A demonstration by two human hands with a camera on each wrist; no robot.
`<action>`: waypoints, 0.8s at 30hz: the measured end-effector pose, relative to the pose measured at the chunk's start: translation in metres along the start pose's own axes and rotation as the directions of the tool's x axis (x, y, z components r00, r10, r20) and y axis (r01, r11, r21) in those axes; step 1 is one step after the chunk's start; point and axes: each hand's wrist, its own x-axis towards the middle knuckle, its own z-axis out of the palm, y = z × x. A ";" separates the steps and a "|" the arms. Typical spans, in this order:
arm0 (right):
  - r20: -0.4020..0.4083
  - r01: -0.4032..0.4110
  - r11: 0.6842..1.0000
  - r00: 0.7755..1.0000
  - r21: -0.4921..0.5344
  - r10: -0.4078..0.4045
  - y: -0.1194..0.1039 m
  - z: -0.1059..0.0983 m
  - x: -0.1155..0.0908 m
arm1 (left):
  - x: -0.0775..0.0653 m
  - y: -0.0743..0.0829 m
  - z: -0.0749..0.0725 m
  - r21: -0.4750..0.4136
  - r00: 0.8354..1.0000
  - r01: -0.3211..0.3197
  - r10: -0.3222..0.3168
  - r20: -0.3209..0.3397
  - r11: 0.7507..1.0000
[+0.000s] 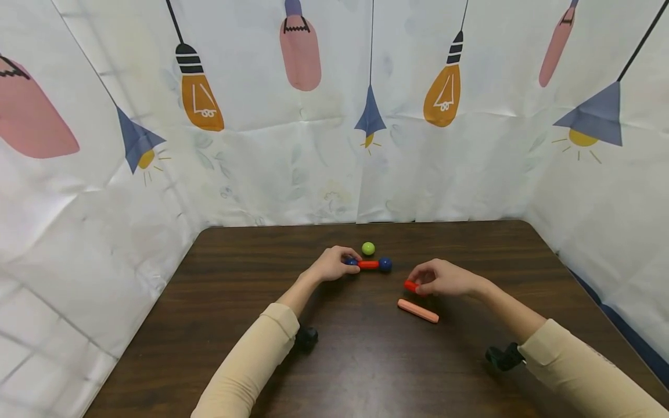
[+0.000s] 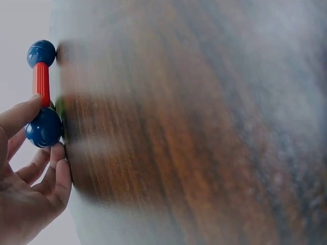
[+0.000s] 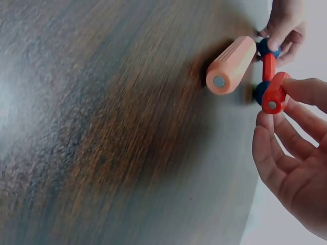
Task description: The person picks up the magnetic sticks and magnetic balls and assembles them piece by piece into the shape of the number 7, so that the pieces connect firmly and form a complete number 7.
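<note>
My left hand (image 1: 332,264) pinches a blue ball (image 2: 44,127) between thumb and fingers. That ball sits on one end of a short red rod (image 1: 369,265), and a second blue ball (image 1: 385,265) is on the rod's other end. Over to the right, my right hand (image 1: 445,278) pinches another short red rod (image 3: 276,93) with a silver disc in its end. Just in front of that hand, a longer salmon-coloured rod (image 1: 418,310) lies on the table; it has a silver disc too (image 3: 231,66). Behind the joined pieces rests a green ball (image 1: 368,248).
The dark wood-grain table (image 1: 345,360) has rounded far corners. A white curtain (image 1: 324,174) printed with lamps and bulbs hangs behind it and at both sides. Dark wrist cameras (image 1: 504,357) are worn below both sleeves.
</note>
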 end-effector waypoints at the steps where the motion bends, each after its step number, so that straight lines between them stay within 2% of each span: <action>1: 0.001 0.001 1.000 1.000 -0.002 -0.001 -0.001 0.001 0.001 | 0.000 0.000 0.000 -0.001 1.000 -0.001 0.001 0.002 1.000; 12: 0.012 0.044 0.999 0.999 -0.011 -0.044 -0.009 0.008 0.010 | 0.000 -0.001 0.001 0.011 1.000 -0.007 0.007 0.001 1.000; 24: 0.052 0.095 0.992 0.994 -0.081 -0.091 -0.019 0.016 0.023 | -0.001 0.001 -0.001 -0.006 1.000 0.008 -0.008 0.003 1.000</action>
